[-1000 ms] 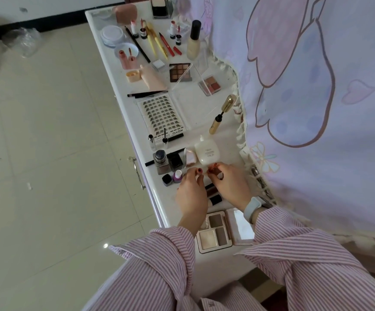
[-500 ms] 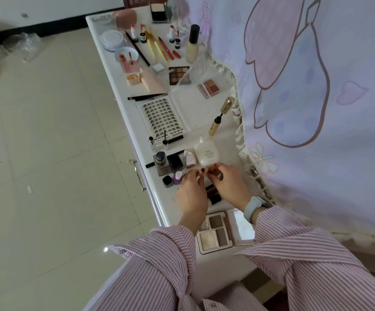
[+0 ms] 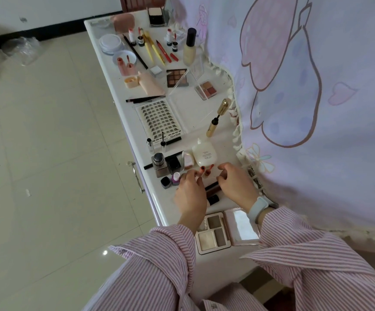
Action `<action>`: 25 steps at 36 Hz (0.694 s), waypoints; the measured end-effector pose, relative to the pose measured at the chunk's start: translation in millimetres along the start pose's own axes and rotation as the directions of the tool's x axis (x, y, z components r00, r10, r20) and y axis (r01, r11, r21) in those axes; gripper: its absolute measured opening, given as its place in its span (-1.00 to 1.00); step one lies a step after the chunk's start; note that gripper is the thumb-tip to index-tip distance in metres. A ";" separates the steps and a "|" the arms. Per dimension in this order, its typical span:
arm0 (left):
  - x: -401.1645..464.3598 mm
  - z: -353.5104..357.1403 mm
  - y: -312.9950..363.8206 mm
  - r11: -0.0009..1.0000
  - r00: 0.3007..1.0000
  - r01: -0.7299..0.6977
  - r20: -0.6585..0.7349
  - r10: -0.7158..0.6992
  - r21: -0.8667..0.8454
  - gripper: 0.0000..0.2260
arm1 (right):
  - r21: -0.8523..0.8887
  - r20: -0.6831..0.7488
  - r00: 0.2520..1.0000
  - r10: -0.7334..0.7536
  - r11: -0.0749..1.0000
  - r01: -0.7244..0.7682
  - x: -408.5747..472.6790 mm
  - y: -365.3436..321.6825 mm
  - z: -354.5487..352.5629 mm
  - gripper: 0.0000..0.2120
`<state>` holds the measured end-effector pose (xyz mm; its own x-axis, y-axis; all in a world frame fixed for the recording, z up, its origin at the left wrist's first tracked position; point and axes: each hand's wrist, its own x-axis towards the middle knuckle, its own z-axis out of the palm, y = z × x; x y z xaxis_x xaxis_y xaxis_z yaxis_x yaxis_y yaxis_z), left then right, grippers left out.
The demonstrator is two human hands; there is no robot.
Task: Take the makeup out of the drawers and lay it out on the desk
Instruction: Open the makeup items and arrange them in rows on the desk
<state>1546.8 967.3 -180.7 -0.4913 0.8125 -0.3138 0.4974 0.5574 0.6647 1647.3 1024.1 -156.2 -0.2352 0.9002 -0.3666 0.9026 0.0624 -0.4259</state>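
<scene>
- A white tabletop point(image 3: 123, 122) was seen running away from the camera, with a metal drawer handle point(image 3: 136, 176) on its left front.
- A square glass jar with a dark lid point(image 3: 159, 163) was found at the left edge, with a small purple bottle point(image 3: 175, 178) just in front of it.
- The left hand point(image 3: 189, 194) was held over the tabletop beside the purple bottle, its fingers curled; something small and red-brown point(image 3: 205, 172) was seen at its fingertips, but a grip on it could not be confirmed.
- A white rounded bottle point(image 3: 205, 154) was seen lying just beyond both hands.
- Dark slim tubes point(image 3: 213, 189) were seen lying between the two hands.
- The right hand point(image 3: 235, 187), with a pale wristband point(image 3: 257, 209), was held with fingers loosely curled and nothing visibly clasped.
- An open eyeshadow palette point(image 3: 213, 235) with a mirrored lid was laid nearest the camera, partly covered by the striped sleeves point(image 3: 164, 265).
- A lash tray point(image 3: 159, 121), a gold mascara point(image 3: 219, 117) and further palettes were laid out farther back.
</scene>
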 end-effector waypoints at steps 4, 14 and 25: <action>-0.5 -0.4 0.1 1.000 1.000 0.004 0.020 -0.004 0.013 -0.75 | -0.132 0.026 0.999 -0.030 0.991 0.033 -0.2 6.0 -4.2 -0.66; -10.1 -2.5 -2.4 0.999 0.998 -0.050 -0.037 0.051 0.021 -0.66 | -0.305 0.109 0.991 -0.074 0.947 0.104 -0.7 5.5 -9.0 -0.64; -29.6 -6.5 -31.7 0.895 0.887 -0.400 -0.164 0.432 0.198 -0.72 | -0.504 0.201 0.971 -0.132 0.836 0.218 1.6 -3.7 -13.7 -0.72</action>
<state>1541.0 924.5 -188.1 -0.3378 0.9335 0.1206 0.7832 0.2077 0.5861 1648.5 1031.2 -143.9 -0.4198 0.7791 -0.4656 0.8848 0.4657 -0.0186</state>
